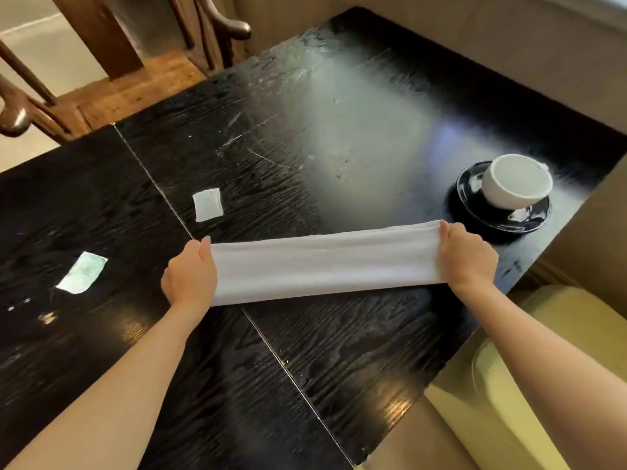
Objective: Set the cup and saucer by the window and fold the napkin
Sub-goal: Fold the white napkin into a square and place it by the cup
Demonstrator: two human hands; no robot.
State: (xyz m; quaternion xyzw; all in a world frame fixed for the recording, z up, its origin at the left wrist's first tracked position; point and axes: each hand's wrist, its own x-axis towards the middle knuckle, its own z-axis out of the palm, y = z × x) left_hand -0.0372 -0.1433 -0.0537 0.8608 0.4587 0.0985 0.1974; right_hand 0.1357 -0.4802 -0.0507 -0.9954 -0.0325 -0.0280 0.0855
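A white napkin (325, 264), folded into a long narrow band, is stretched over the black wooden table (305, 147). My left hand (190, 276) grips its left end and my right hand (470, 256) grips its right end. Just beyond my right hand, near the table's right edge, a white cup (515, 181) stands on a glossy black saucer (475, 201).
Two small white packets lie on the table's left half, one (207, 204) near the seam and one (82, 273) further left. Dark wooden chairs (217, 28) stand at the far side. A yellow cushioned seat (529, 385) sits at the lower right, and a beige wall ledge (475, 35) runs along the back.
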